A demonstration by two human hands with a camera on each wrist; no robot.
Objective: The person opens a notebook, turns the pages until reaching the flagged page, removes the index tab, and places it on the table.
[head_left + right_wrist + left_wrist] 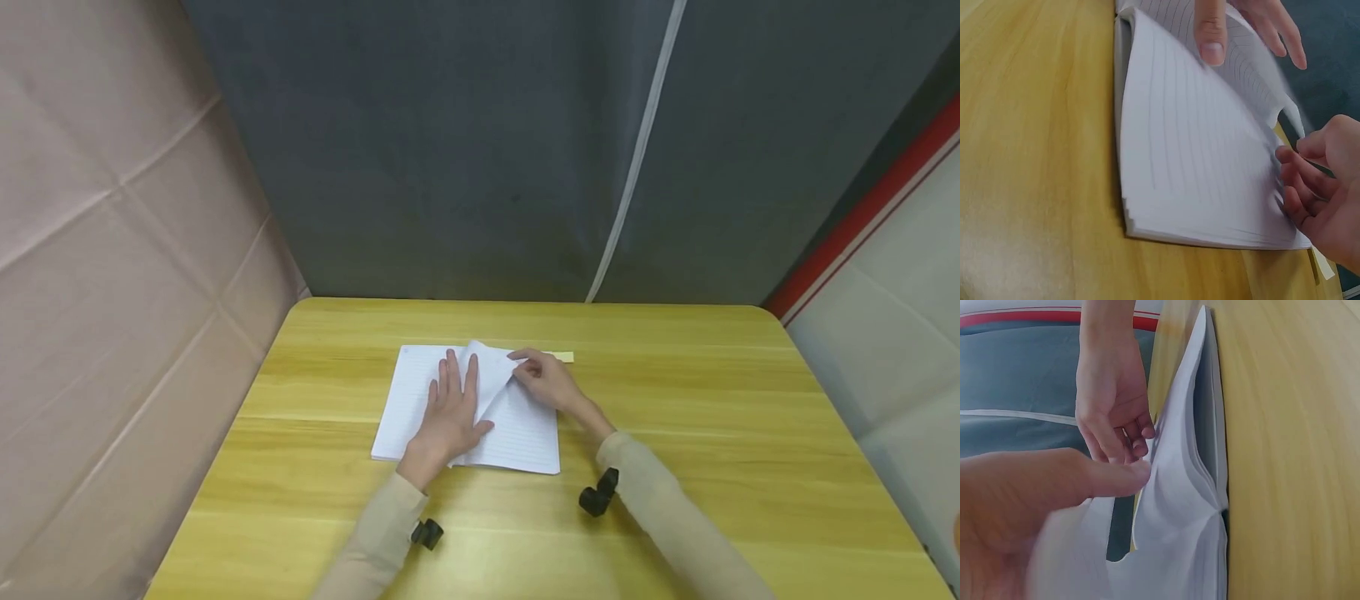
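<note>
Open lined notebook lies flat on the yellow wooden bench, toward the far middle of the top, spine running away from the person.

Left hand rests palm down on the left-hand pages, fingers straight and spread, nothing gripped; it simply presses the paper. In the left wrist view its thumb touches the lifted sheet.

Right hand is at the far right part of the notebook, fingers curled, pinching the edge of one raised page. That page arches up from the spine between the two hands, bent and partly folded over (the right wrist view shows it blurred, ruled lines visible, fingertips on its edge).

A thin pale yellow strip lies on the bench just beyond the notebook's far right corner, touching or nearly touching the right hand; cannot tell which.

Both forearms wear beige sleeves, each with a small black camera mount at the wrist.

Behind the bench: grey fabric backdrop with a white cord hanging down it; pinkish cloth panel on the left.
</note>
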